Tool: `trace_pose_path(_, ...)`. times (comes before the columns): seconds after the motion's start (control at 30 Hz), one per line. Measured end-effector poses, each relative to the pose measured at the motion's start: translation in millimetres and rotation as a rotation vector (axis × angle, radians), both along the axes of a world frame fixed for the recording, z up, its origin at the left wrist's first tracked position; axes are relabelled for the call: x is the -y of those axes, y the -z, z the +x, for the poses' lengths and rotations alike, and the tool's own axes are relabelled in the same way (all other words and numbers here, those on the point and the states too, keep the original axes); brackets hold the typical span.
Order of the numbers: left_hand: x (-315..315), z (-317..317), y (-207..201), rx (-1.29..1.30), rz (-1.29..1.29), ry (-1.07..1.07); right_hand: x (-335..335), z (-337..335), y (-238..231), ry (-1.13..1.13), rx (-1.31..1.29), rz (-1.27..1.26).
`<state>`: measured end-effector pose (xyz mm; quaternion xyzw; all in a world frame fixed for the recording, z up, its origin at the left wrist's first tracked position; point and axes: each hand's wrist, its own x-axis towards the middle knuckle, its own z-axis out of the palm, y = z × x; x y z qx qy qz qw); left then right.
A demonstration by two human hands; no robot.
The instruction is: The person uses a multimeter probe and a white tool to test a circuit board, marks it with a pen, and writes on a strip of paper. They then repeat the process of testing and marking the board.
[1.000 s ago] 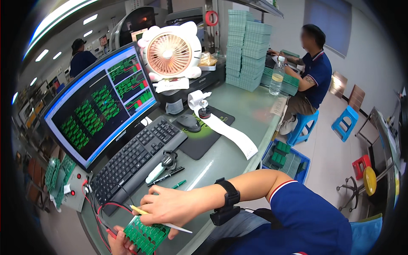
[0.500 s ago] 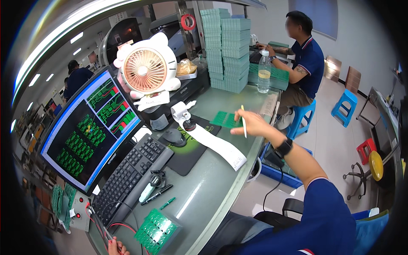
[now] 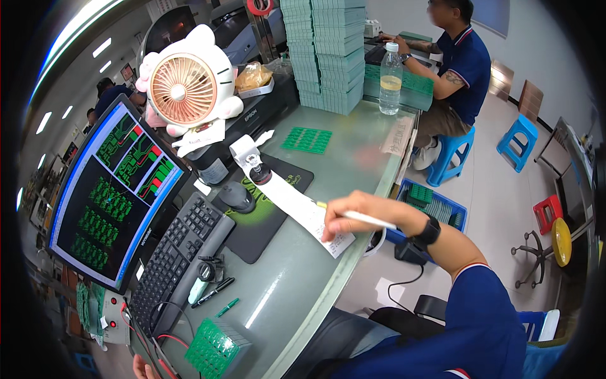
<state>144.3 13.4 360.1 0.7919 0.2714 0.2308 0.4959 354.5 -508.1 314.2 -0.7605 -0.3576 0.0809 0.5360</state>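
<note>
My right hand (image 3: pixel 355 213) is over the end of a white paper strip (image 3: pixel 302 208), its fingers closed round a slim white pen-like stick (image 3: pixel 374 221) with a yellow-green end. Beyond it on the table lies a flat green circuit board panel (image 3: pixel 307 140). At the lower left edge only some fingers of my left hand (image 3: pixel 144 367) show, beside a red test probe lead (image 3: pixel 166 367); whether they grip it is hidden. A stack of green circuit board panels (image 3: pixel 214 348) sits close by, at the near end of the table.
A monitor (image 3: pixel 117 196), keyboard (image 3: pixel 180 252) and mouse (image 3: pixel 238 197) stand left; pens (image 3: pixel 214 292) lie below them. Behind are a cat-shaped fan (image 3: pixel 189 88), tall board stacks (image 3: pixel 338 63) and a water bottle (image 3: pixel 390 82). A co-worker (image 3: pixel 457 69) sits beyond; a blue crate (image 3: pixel 435 208) is right.
My right hand has let go of the circuit board panel and come back toward me over the paper strip, keeping the white stick. The view has shifted; my left hand shows less.
</note>
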Motion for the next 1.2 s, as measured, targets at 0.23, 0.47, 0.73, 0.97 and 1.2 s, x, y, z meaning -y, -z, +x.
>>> trace_pose_path(0.23,172.7,59.1,-57.2,-0.079,0.626,1.100,13.3,-16.3,24.3,0.072,0.179,-0.135)
trace_pose_path(0.47,293.8,131.7,22.7,-0.043,0.865,1.293,19.6,-23.8,25.7,0.227,-0.029,0.097)
trace_pose_path(0.73,305.6,158.6,40.2,-0.182,0.930,1.449,47.7,-25.0,26.7,0.099,0.055,0.079)
trace_pose_path(0.97,304.5,158.6,41.9,-0.137,1.046,1.470,47.2,-25.4,25.8,0.118,-0.078,-0.029)
trace_pose_path(1.2,304.3,159.0,42.6,-0.153,1.076,1.468,44.6,-24.1,28.2,0.120,-0.063,-0.029)
